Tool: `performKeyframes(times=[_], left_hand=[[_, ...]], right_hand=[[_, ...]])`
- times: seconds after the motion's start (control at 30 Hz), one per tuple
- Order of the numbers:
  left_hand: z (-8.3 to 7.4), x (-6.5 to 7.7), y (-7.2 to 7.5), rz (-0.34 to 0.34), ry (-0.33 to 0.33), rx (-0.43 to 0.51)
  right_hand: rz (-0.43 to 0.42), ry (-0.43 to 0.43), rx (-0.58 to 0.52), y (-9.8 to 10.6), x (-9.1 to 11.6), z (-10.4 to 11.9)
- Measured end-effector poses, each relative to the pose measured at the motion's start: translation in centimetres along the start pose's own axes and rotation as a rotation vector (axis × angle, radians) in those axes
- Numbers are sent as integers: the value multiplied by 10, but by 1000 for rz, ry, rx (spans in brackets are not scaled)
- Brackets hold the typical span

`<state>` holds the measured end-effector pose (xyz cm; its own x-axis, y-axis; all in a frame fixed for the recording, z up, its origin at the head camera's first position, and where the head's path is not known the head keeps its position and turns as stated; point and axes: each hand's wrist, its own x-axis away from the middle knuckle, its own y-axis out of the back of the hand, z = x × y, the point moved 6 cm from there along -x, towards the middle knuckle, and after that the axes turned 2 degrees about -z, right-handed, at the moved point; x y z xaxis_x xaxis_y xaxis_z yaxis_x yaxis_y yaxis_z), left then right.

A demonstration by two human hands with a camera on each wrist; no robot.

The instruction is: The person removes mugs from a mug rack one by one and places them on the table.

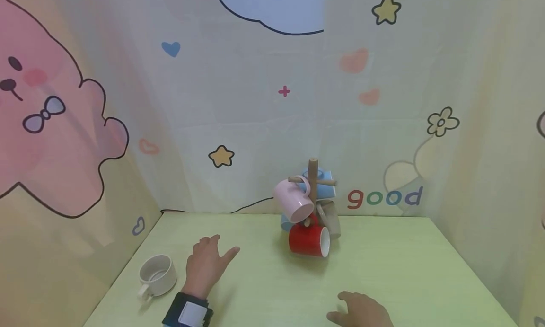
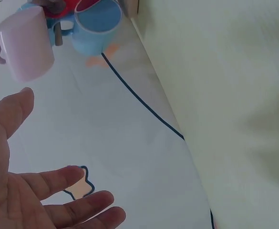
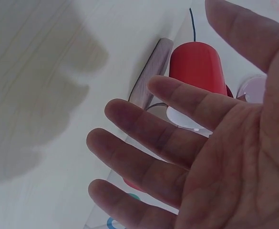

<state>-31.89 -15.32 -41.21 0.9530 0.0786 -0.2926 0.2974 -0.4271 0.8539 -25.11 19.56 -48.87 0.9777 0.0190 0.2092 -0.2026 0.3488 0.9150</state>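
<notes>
My left hand (image 1: 206, 266) hovers over the left part of the table, holding nothing, thumb spread from the fingers. Just left of it a white mug (image 1: 163, 277) stands upright, handle toward the front. My right hand (image 1: 362, 311), near the front edge, is likewise bare; the right wrist view shows its fingers spread. Toward the back, a wooden mug tree (image 1: 313, 168) carries a pink mug (image 1: 291, 201), a red mug (image 1: 307, 240), a blue mug (image 1: 327, 187) and a beige mug (image 1: 333, 218). Another blue mug (image 1: 285, 223) is partly hidden behind the pink one.
The pale green tabletop (image 1: 255, 279) meets a printed cloth backdrop (image 1: 255, 104) at the back. Cloth also hangs along both sides, with a pink cartoon animal (image 1: 55, 161) on the left. The mug tree's base shows in the right wrist view as a dark wooden edge (image 3: 151, 71).
</notes>
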Motion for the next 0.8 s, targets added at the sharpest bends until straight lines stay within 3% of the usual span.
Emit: performKeyframes(times=[0.23, 0.4, 0.67, 0.8], left_hand=[[-23, -6, -6, 22, -51, 4], [-40, -15, -14, 52, -74, 58], [-68, -36, -29, 135, -37, 166], [-83, -47, -33, 186, -10, 263]], right_hand=[[-13, 16, 13, 4, 2, 4], [-3, 7, 10, 4, 1, 4], [4, 4, 28, 9, 2, 5], [-21, 12, 40, 13, 3, 6]])
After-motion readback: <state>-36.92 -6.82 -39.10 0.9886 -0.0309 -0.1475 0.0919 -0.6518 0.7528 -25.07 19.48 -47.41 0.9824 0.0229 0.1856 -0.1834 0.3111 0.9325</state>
